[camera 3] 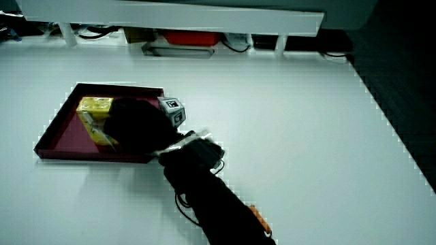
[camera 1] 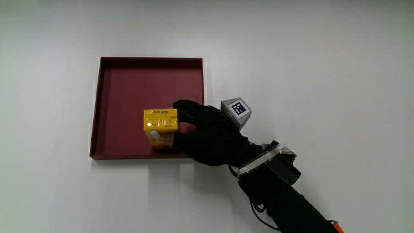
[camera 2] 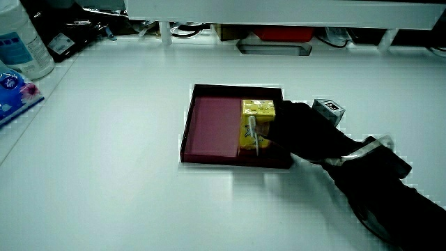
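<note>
A small yellow carton (camera 1: 160, 121) with a straw on its side stands in a shallow dark red tray (camera 1: 123, 97), near the tray's edge closest to the person. The hand (camera 1: 207, 133) reaches over the tray's rim and its fingers wrap around the carton. The patterned cube (camera 1: 237, 110) rides on the back of the hand. Both side views show the carton (camera 2: 256, 123) (camera 3: 94, 112) upright in the tray (camera 2: 212, 125) (camera 3: 65, 129), with the hand (camera 2: 306, 132) (camera 3: 136, 122) against it.
The tray lies on a white table (camera 1: 323, 65). A low partition (camera 2: 279, 10) with cables and a red box under it runs along the table's edge farthest from the person. A white bottle (camera 2: 24, 42) and a blue packet (camera 2: 14, 94) stand at the table's corner.
</note>
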Available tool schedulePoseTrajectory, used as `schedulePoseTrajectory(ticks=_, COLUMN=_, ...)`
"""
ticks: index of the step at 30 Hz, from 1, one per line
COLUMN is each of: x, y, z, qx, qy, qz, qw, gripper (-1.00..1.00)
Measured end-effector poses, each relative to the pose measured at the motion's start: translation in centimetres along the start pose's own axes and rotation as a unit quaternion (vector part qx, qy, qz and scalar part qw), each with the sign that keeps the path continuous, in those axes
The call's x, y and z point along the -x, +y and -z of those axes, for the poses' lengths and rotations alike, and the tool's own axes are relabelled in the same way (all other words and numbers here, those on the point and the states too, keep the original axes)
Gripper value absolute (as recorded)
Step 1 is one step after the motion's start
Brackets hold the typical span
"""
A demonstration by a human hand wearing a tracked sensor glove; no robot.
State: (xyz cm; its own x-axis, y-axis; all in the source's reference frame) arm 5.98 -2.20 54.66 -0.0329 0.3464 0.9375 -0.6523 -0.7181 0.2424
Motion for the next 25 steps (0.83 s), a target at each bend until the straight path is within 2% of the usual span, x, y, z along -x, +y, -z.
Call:
schedulePoseTrajectory(ticks=6, x=0.1, y=-0.3, z=-0.1, qx=-0.009, qy=-0.001, qz=0.000, qw=1.0000, gripper=0.40)
schedulePoseTrajectory(ticks=9, x=0.6, y=-0.6, z=-0.4, qx=0.004, qy=0.017, qz=-0.010, qw=0.9998, gripper=0.55)
schedulePoseTrajectory(ticks=11, x=1.9, y=-1.1, z=-0.4, qx=0.018, qy=0.004, qz=-0.012, qw=0.9998, gripper=0.65)
schedulePoseTrajectory(ticks=13, x=3.2, y=-1.5, z=-0.7, qx=0.033, qy=-0.025, qz=-0.007, qw=0.9991, gripper=0.75)
schedulePoseTrajectory(ticks=15, x=4.8, y=-2.0, z=-0.8, qx=0.047, qy=-0.033, qz=-0.003, qw=0.9983, gripper=0.85)
schedulePoseTrajectory(ticks=18, x=6.5, y=-2.8, z=-1.4, qx=0.071, qy=-0.061, qz=0.005, qw=0.9956, gripper=1.00)
schedulePoseTrajectory(ticks=21, x=8.2, y=-3.6, z=-1.9, qx=0.092, qy=-0.113, qz=0.028, qw=0.9890, gripper=1.00)
schedulePoseTrajectory(ticks=23, x=9.6, y=-4.4, z=-2.0, qx=0.103, qy=-0.123, qz=0.049, qw=0.9858, gripper=1.00)
schedulePoseTrajectory(ticks=24, x=10.4, y=-4.9, z=-2.0, qx=0.102, qy=-0.122, qz=0.063, qw=0.9852, gripper=1.00)
schedulePoseTrajectory(ticks=25, x=11.2, y=-5.3, z=-2.2, qx=0.102, qy=-0.122, qz=0.065, qw=0.9851, gripper=1.00)
